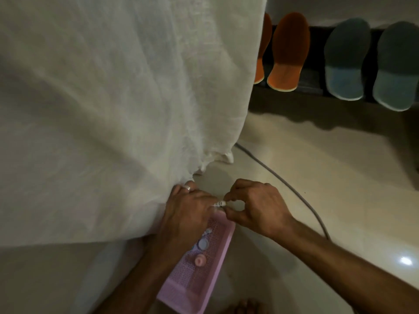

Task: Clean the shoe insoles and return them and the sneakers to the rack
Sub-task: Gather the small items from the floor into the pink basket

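Left hand: you pinch one end of a small white object, steadying it.
Right hand: pinched on its other end, just above the pink basket.

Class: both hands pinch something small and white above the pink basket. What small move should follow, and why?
Probably lift the small white item clear of the pink basket: both the left hand and right hand already pinch it there.

Dim, soft-focus wide-angle view, glare spot on floor.
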